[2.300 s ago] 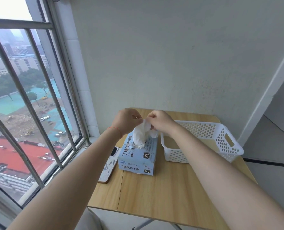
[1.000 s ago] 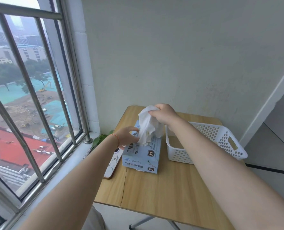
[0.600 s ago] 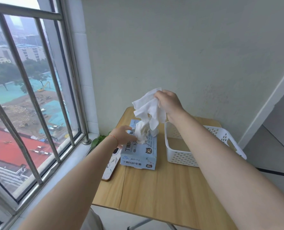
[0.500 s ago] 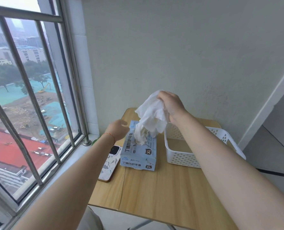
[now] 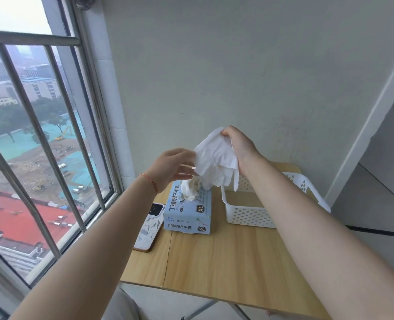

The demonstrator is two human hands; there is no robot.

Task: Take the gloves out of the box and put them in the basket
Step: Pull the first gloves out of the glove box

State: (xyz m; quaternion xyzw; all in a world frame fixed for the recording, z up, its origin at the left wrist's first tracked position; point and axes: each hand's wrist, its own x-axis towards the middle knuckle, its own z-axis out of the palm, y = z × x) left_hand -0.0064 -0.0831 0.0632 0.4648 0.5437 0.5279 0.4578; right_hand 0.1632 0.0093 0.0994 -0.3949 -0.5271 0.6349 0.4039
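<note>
Head view: right hand (image 5: 239,146) grips a white glove (image 5: 214,162) now lifted clear above the box (image 5: 188,211), left hand (image 5: 175,167) risen from the box, fingers loosely spread touching it, basket (image 5: 249,215) at right waiting

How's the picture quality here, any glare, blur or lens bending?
Head view: soft daylight from the window, sky patch blown out, no harsh shadows; wide-angle lens bows the window bars; glove box print reads sharp; the white glove shows little detail.
</note>
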